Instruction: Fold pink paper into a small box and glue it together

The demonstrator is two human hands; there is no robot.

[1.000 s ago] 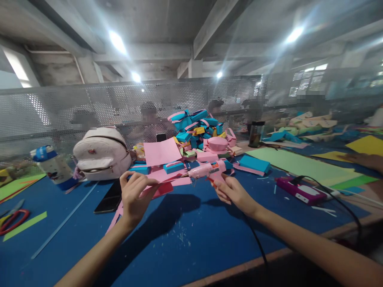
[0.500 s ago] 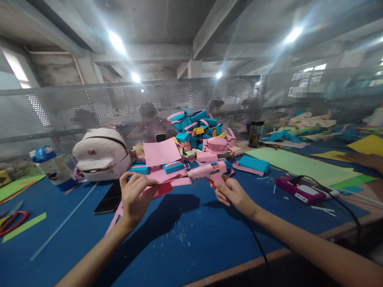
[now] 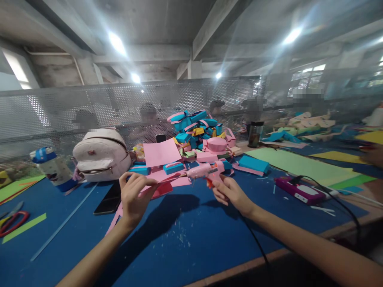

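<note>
My right hand (image 3: 231,194) is wrapped round the handle of a pink hot glue gun (image 3: 202,171), with its nozzle pointing left. A black cord runs from below that hand to the table's front edge. My left hand (image 3: 136,197) pinches a thin pink paper strip (image 3: 169,180), held above the table. The nozzle is at the strip's right end; whether they touch I cannot tell. Behind the hands lie a pink sheet (image 3: 161,152), a blue foam-like block (image 3: 172,168) with a pink band, and a red piece (image 3: 161,190).
A heap of blue and pink pieces (image 3: 196,127) rises at the back. A white backpack (image 3: 101,155), a bottle (image 3: 52,169), a phone (image 3: 108,198) and scissors (image 3: 13,221) are on the left. On the right are a purple power strip (image 3: 299,190), green sheets (image 3: 299,165) and another person's hand (image 3: 375,155).
The glue gun and my right hand have shifted very slightly left. My left hand stays nearly still. At the far right, the other person's hand and a yellow sheet have moved.
</note>
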